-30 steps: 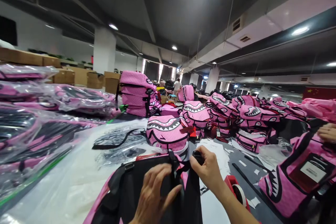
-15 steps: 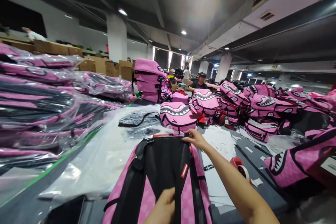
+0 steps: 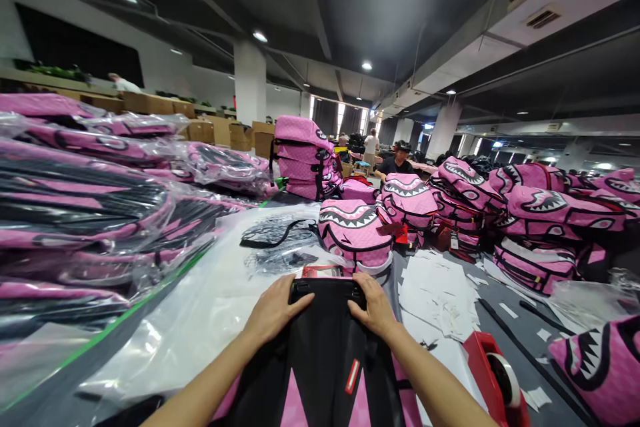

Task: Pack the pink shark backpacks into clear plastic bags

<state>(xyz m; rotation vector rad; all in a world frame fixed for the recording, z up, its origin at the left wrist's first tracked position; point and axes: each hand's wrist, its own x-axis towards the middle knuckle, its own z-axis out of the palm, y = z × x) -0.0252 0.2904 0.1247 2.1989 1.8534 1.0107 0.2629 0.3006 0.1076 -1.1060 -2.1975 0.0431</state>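
We steadied a backpack (image 3: 327,330).
Our left hand (image 3: 276,307) and right hand (image 3: 374,307) clasped opposite top corners; shifting likely needed both.

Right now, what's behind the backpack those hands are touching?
Just behind the pink-and-black backpack sits a pink shark-mouth bag; something red peeks out between them. What the backpack covers underneath can't be seen.

This is a big factory room. Pink-and-black bags wrapped in shiny clear plastic (image 3: 75,203) lie in high piles, with brown cardboard boxes (image 3: 263,142) behind them. A red tape holder (image 3: 484,360) sits on a gray table (image 3: 525,328). Thick white pillars (image 3: 250,83) reach up to a dark gray ceiling (image 3: 375,0).
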